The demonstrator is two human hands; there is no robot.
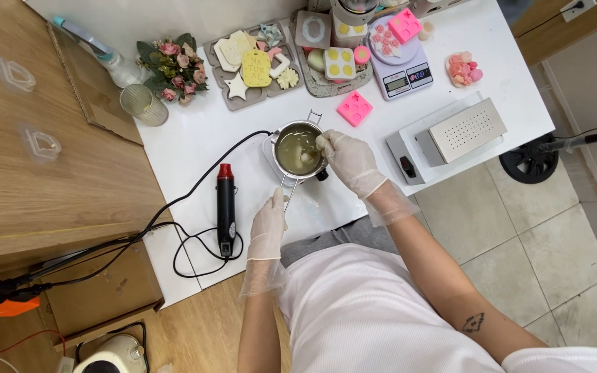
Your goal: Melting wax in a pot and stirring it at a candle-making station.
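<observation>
Here the left hand (269,221) pinches the pot's handle (286,185) — pointing toward the person — while the right hand (349,159) grips a stirrer over the metal pot (298,150).

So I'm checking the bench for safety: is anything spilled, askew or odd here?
No spill shows. The liquid sits inside the pot; the left hand steadies its handle, and the right hand is over it. One oddity: the heat gun cord loops loosely at the table edge.
</observation>
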